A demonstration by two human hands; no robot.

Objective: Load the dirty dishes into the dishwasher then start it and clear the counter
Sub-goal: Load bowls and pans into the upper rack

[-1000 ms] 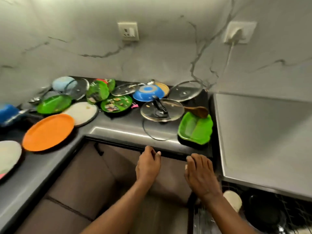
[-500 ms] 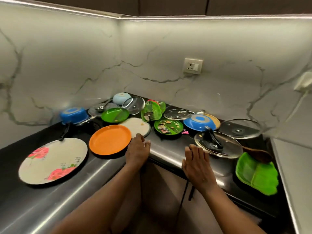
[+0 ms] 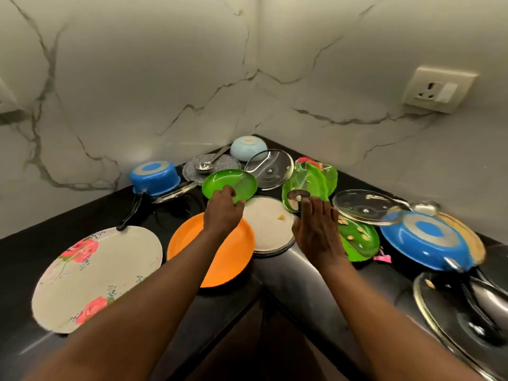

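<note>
Now left hand [image 3: 223, 209] grips green plate [image 3: 229, 185] near edge.

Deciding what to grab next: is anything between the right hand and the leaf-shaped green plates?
Yes. A metal spoon lies on the leaf-shaped green plates, just ahead of the right hand fingertips. Its handle runs back under the fingers; contact unclear. The left hand grips the round green plate.
</note>
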